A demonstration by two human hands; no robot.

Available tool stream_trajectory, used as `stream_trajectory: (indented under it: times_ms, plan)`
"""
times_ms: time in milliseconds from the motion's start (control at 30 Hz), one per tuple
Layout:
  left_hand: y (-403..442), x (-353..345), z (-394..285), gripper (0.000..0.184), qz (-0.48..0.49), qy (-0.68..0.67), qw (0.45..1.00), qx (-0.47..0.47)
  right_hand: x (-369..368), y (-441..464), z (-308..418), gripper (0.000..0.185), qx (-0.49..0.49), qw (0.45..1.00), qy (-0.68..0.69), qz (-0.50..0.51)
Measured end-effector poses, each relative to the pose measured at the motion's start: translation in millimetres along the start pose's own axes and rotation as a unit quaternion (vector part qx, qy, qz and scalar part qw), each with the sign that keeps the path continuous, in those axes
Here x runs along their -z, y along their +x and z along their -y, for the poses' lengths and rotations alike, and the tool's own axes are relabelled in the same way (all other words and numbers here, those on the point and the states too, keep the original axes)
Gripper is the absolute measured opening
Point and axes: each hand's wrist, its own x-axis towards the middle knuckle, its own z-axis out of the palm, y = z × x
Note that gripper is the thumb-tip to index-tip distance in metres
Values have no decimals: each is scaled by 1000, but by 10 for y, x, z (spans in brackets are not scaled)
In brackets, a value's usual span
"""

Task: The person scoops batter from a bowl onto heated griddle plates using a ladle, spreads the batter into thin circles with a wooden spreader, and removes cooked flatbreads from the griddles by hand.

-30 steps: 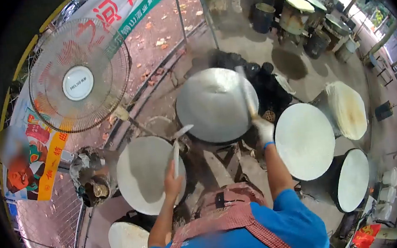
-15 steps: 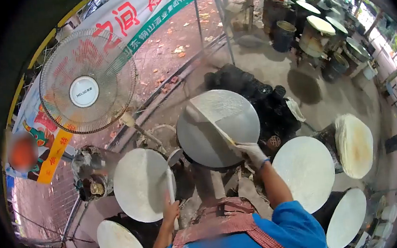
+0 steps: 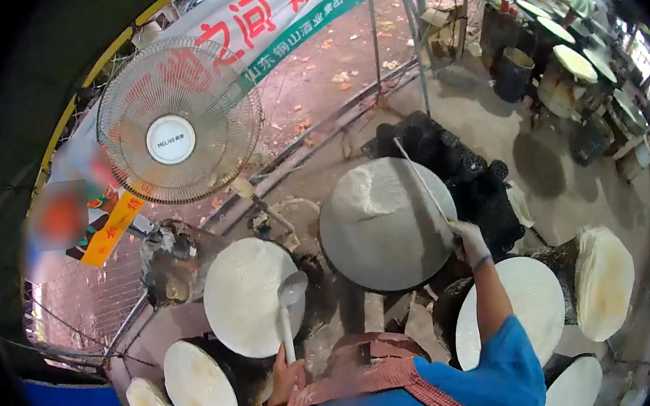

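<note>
In the middle stands a round grey griddle (image 3: 391, 255), with a pale patch of batter (image 3: 374, 189) on its upper left part. My right hand (image 3: 469, 243), in a white glove, grips the near end of a long thin batter spreader (image 3: 421, 177), which slants over the griddle's right side. My left hand (image 3: 284, 377) is closed round the handle of a ladle (image 3: 292, 288). The ladle's bowl hangs over the right edge of a griddle covered by a white pancake (image 3: 244, 299); whether they touch I cannot tell.
Another white-coated griddle (image 3: 515, 302) stands at my right, beside a stack of pancakes (image 3: 606, 283). More pancakes (image 3: 200, 388) lie lower left. Black coal briquettes (image 3: 485, 181) are piled behind the middle griddle. A fan (image 3: 172, 139) stands front left.
The spreader has swung from the griddle's left-centre to its right side, along with my right hand. The ladle's bowl has turned and now shows round. The whole view has shifted.
</note>
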Motion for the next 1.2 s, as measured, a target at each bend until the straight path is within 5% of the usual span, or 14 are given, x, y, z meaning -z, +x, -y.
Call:
stream_trajectory:
  times_ms: [233,400,533,567,800,833,867,933,1033,1167,1200]
  plan:
    - [-108,-114,-89,73,-22,-80,995,54,-49,-139,-414,28,35,982,-115,147]
    - [-128,-43,42,74,-34,-91,994,42,-88,-25,225,22,11,988,-143,60]
    - [-153,-36,66,75,-44,-121,990,61,-180,46,-64,29,-72,961,-189,189]
    - [-192,-49,42,75,-50,-120,989,63,-128,99,-342,34,52,969,-89,225]
    - [-250,202,344,74,-61,-63,996,6,-300,608,217,31,86,972,-93,198]
    - [-292,176,289,74,-58,-82,995,19,-300,869,44,29,39,968,-128,212]
    - [-333,154,233,74,-59,-103,992,31,-449,386,457,31,-42,933,-304,190]
    - [-378,116,156,73,-97,-129,984,74,-144,713,-251,35,43,941,-186,278]
    - [-379,147,243,72,-94,-150,979,96,-60,104,116,34,-70,945,-201,250]
    - [-412,275,466,67,-112,-108,986,56,-258,579,203,31,104,966,-160,174]
    - [-431,258,437,69,-107,-117,986,53,-379,556,451,27,-15,970,-145,195]
